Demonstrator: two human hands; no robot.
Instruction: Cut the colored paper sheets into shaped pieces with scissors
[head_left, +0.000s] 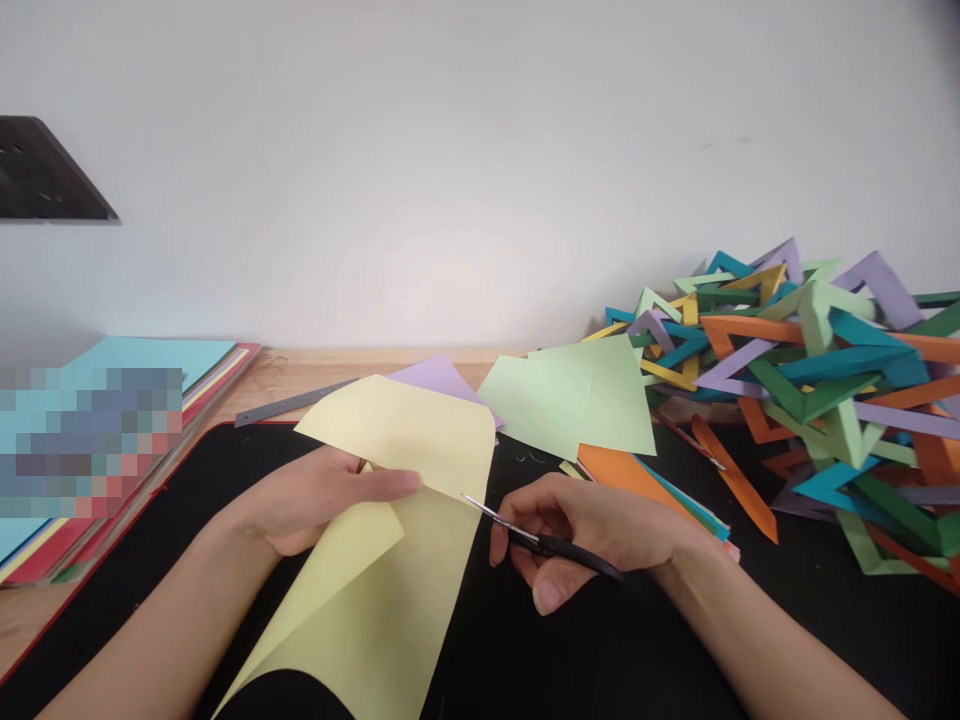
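Note:
A large pale yellow sheet of paper (442, 430) curls above the black mat, its lower part bending toward me. My left hand (330, 495) is closed on it, thumb on top and fingers hidden underneath. From the thumb a cut or crease line runs right, toward the sheet's right edge. My right hand (570, 540) grips black-handled scissors (517, 535), fingers around the handles. Their metal tip lies at the right part of the yellow paper, along that line. Whether the blades are apart is hard to make out.
Behind the yellow paper lie a purple sheet (442, 380), a dark ruler (292, 402) and light green sheets (577, 390). Orange and blue strips (637, 485) rest right of centre. Interlocked folded-paper pieces (832, 370) heap at right. Coloured paper (202, 350) is stacked at left, before the wall.

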